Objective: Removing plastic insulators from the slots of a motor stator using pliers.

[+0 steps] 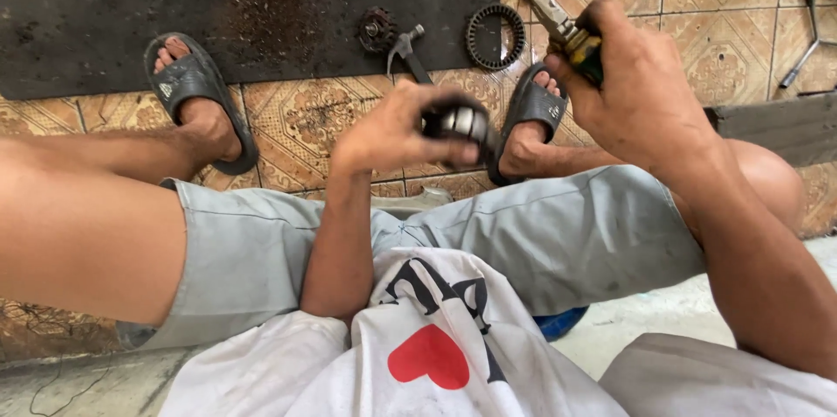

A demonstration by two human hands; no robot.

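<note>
one metal part [459, 123] inside left hand [397, 133]

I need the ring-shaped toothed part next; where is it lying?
In the head view, the toothed ring lies at the right edge of the dark mat, just left of the right hand and right of the small sprocket.

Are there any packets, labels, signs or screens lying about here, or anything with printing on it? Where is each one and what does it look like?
No packages, signs or screens show.
Shirt print: on the person's white shirt, bottom centre; a red heart with black lettering above it.
Sandal mark: small pale logo on the strap of the black sandal on the left foot, upper left.
The metal part in the left hand and the tool in the right hand show no label I can make out.
</note>
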